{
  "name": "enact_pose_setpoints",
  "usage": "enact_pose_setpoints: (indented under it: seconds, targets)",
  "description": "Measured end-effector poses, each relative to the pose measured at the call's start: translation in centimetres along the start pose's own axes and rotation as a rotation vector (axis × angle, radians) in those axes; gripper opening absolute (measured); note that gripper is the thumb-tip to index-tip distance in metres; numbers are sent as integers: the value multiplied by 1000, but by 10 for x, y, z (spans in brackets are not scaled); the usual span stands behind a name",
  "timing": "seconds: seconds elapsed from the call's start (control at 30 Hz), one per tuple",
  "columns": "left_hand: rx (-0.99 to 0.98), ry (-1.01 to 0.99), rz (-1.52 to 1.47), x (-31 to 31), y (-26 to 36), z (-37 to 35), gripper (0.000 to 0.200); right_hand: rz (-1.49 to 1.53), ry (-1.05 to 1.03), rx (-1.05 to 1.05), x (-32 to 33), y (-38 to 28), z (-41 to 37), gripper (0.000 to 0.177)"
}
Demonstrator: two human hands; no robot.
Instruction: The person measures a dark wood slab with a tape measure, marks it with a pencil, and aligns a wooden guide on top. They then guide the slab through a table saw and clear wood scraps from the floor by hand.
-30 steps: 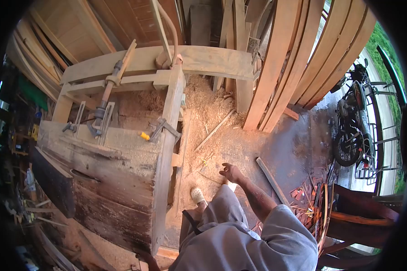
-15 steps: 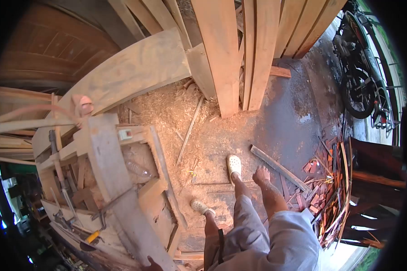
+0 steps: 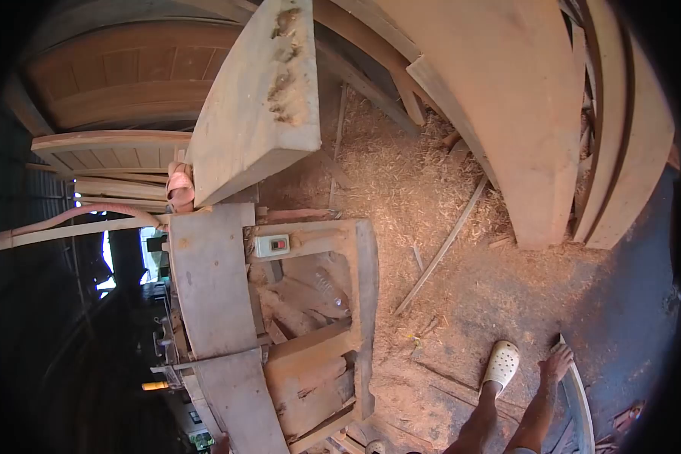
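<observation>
My right hand [image 3: 557, 363] is at the upper end of a long wooden strip [image 3: 579, 401], low over the floor at the lower right. Its fingers are closed around that end. Of my left hand [image 3: 221, 445] only a dark sliver shows at the bottom edge, beside the flat metal top [image 3: 238, 401] of a wooden-framed machine; its fingers are hidden. A perforated pale clog [image 3: 502, 365] is on my foot, left of my right hand.
The machine frame carries a switch box [image 3: 272, 245]; a clear plastic bottle [image 3: 330, 291] lies inside. A thick wooden beam [image 3: 253, 113] juts above the machine. Large planks [image 3: 499, 98] lean at upper right. Shavings [image 3: 401, 189] and a thin stick [image 3: 443, 246] cover the floor.
My view has swung left, bringing the machine nearer the middle. My right hand, just short of the wooden strip before, now has hold of its end.
</observation>
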State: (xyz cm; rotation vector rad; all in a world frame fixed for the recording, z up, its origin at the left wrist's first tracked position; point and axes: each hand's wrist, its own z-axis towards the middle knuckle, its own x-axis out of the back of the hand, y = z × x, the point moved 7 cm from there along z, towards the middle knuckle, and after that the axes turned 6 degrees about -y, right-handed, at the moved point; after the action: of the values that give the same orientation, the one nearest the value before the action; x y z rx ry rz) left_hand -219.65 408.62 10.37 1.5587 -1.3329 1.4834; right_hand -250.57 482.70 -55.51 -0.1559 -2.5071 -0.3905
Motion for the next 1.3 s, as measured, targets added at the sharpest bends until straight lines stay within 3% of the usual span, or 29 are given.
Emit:
enact_pose_setpoints:
  seconds: [0.07,0.2,0.3,0.37,0.4,0.5,0.63,0.7,0.73,0.77,0.83,0.9,0.93,1.0,1.03,1.07,1.13,1.23,1.3]
  targets:
    - [27,2,-6,5,-9,-1,90,-42,43,-21,-51,5,43,45]
    - [65,-9,-33,12,-30,0,91,-4,120,34,-52,12,40,15]
    - [74,-43,-74,12,-42,8,91,36,96,167,-28,11,11,19]
    - [74,-73,-109,9,-52,17,91,83,92,287,7,9,-21,36]
    - [73,-88,-132,6,-55,20,91,166,44,295,40,10,-42,43]
    - [66,-149,-178,-4,-61,20,101,295,236,332,117,23,-82,45]
    - [-35,-222,-240,-14,-48,11,104,560,458,460,333,54,-204,39]
    - [-27,-208,-375,-24,-66,47,100,707,490,483,425,71,-263,37]
    - [-120,-341,-361,-28,-72,73,101,753,523,548,467,79,-289,37]
    - [-50,-220,-330,-26,-71,69,102,821,566,562,507,85,-316,39]
    - [-7,-322,-369,-38,-72,90,104,960,634,584,574,90,-368,42]
    - [-98,-251,-303,-50,-64,93,104,1111,646,593,613,83,-388,51]
    - [-143,-221,-256,-44,-56,80,105,1221,779,659,633,70,-398,56]
    - [-189,-350,-292,-52,-44,80,102,1020,867,391,665,44,-364,61]
    - [-185,-407,-311,-57,-48,83,101,1036,895,432,677,28,-336,61]
    - [-184,-333,-291,-53,-50,73,97,1026,893,356,695,9,-336,59]
    - [-186,-150,-293,-37,-34,45,91,1026,947,449,723,-30,-324,57]
    - [-229,-145,-264,-33,-32,33,83,920,975,524,732,-78,-321,60]
    - [-269,-44,-208,-26,-34,13,79,864,1094,459,728,-86,-326,60]
